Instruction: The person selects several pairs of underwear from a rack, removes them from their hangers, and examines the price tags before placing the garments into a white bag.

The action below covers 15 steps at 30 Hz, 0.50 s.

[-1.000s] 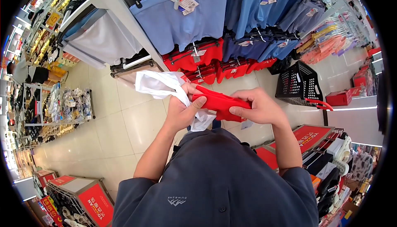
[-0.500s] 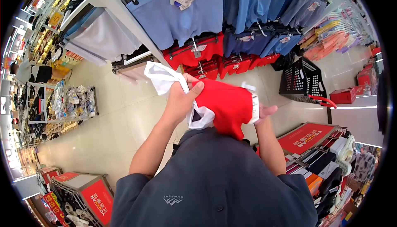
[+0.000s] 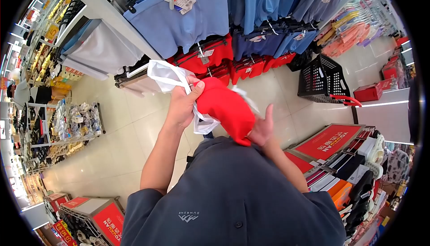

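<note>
My left hand is closed, its thumb pressing on the upper left end of a red cloth garment. A white plastic bag hangs from the same hand, its lower part showing below the fingers. At the garment's lower right end is my right hand, thumb raised and apart. Its fingers are partly hidden behind the red cloth and somewhat blurred. A pale blurred strip shows along the cloth's upper right edge.
Racks hold blue shorts and red garments ahead. A black basket with a red handle stands on the floor to the right. Red display boxes are at the lower right. A person is at the far left.
The red garment was folded in both hands, then opened out; it now slants down to the right. My right hand let go of its end and has moved left against the cloth, thumb up.
</note>
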Each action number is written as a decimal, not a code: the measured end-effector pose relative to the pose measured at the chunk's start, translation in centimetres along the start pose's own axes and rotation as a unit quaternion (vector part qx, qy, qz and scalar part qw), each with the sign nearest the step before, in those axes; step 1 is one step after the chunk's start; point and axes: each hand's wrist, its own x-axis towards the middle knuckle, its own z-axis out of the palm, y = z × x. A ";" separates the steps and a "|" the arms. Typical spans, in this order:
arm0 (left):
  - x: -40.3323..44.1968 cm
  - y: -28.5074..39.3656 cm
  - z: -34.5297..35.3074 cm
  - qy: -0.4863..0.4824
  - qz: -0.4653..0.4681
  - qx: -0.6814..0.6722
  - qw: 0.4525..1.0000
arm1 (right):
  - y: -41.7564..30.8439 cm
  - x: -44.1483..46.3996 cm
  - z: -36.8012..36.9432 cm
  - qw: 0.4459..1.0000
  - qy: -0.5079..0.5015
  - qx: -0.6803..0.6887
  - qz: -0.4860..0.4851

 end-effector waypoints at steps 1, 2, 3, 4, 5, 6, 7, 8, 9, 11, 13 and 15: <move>0.0 0.0 0.0 -0.006 0.008 -0.002 1.000 | 0.4 -0.2 -0.7 1.000 0.001 -0.002 0.001; 0.1 0.0 0.0 -0.011 0.017 -0.003 1.000 | 0.8 -0.1 -1.8 0.999 -0.041 -0.003 0.026; 0.1 0.0 -0.1 -0.007 0.018 -0.004 1.000 | 1.1 0.0 -2.0 0.995 -0.081 -0.002 0.053; 0.0 0.1 -0.2 -0.005 0.016 -0.006 1.000 | 1.0 0.0 -2.0 0.995 -0.073 -0.035 0.058; 0.1 0.1 -0.3 -0.003 0.014 -0.006 1.000 | 0.9 0.4 -1.8 0.995 -0.074 -0.034 0.059; 0.1 0.2 -0.5 -0.002 0.014 -0.006 1.000 | 0.4 0.7 -0.2 0.991 -0.048 -0.107 0.063; 0.2 0.3 -0.7 0.002 0.004 0.005 1.000 | -0.1 0.9 1.3 0.981 -0.021 -0.181 0.066; 0.2 0.4 -0.9 0.006 -0.005 0.016 1.000 | -0.6 1.2 2.3 0.981 -0.021 -0.182 0.067; 0.3 0.6 -1.0 0.007 -0.003 0.015 1.000 | -1.2 1.6 3.3 0.982 -0.032 -0.169 0.080; 0.3 1.0 -1.5 0.016 0.008 0.019 1.000 | -1.6 1.6 5.4 0.982 -0.046 -0.159 0.096; 0.0 1.9 -1.3 0.015 0.018 0.015 1.000 | -1.8 1.2 7.3 0.974 -0.006 -0.222 0.043; -0.3 2.1 -1.3 0.014 0.030 0.007 0.999 | -1.4 0.9 8.2 0.978 0.011 -0.207 0.015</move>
